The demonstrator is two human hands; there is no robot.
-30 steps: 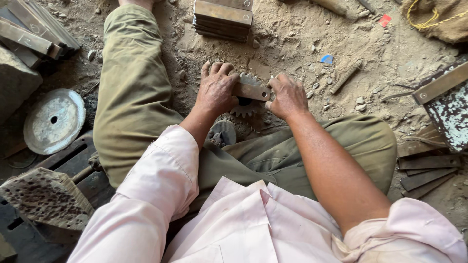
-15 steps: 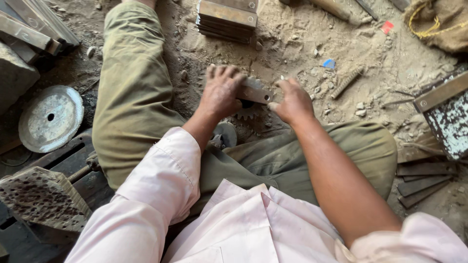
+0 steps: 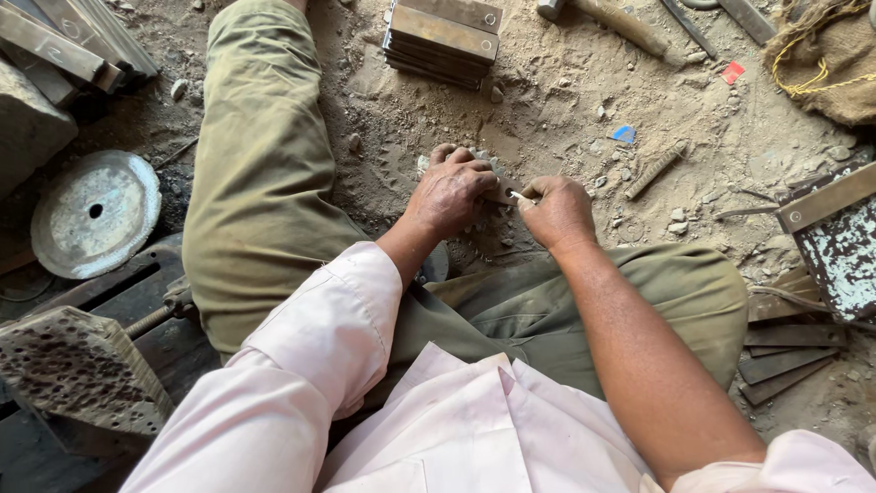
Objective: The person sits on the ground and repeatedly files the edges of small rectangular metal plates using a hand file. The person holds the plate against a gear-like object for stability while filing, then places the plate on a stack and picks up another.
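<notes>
I sit on a sandy floor with my legs in olive trousers [image 3: 265, 183] spread out. My left hand [image 3: 453, 194] lies flat on a small grey metal piece [image 3: 501, 185] on the ground and covers most of it. Just to the right, my right hand [image 3: 558, 212] is closed on a thin white stick [image 3: 520, 195]. The stick's tip points at the edge of the metal piece beside my left fingers.
A stack of flat metal bars [image 3: 443, 36] lies ahead, and a hammer [image 3: 620, 23] and a burlap sack [image 3: 830, 64] lie far right. A round metal disc [image 3: 91, 212] and a pitted block [image 3: 73, 370] are on the left. A chipped painted metal box [image 3: 839, 237] and flat strips [image 3: 785, 356] are on the right.
Both hands held the metal piece up between them before. It now lies on the ground under my left hand, and my right hand has let go and holds the white stick to it.
</notes>
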